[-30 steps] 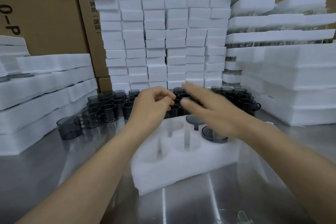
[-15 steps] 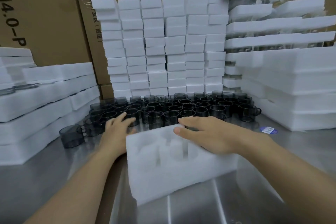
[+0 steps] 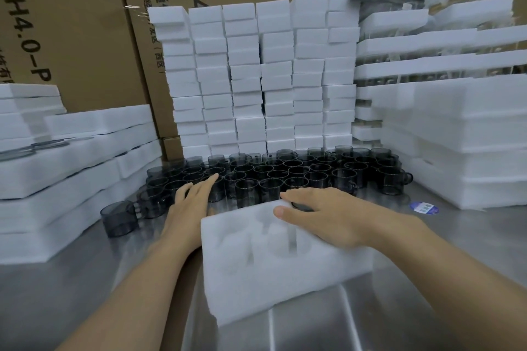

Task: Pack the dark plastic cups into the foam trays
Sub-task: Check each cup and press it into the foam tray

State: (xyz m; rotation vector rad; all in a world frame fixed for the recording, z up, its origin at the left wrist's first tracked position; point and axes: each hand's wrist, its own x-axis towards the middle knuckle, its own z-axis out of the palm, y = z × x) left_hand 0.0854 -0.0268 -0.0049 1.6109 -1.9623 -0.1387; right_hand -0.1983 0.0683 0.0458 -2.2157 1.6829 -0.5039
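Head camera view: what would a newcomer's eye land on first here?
Probably the crowd of dark plastic cups packed together on the steel table. Behind them rises a wall of stacked white foam blocks against cardboard boxes. In front, the right hand lies flat on a foam tray, and the left hand stretches to the nearest cups.

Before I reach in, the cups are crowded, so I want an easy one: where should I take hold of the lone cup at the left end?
Take the lone cup by its wall, coming from the near side. It stands upright, mouth up, with bare table in front; its handle points right, toward the crowded cups, and stacked foam lies close on its left.
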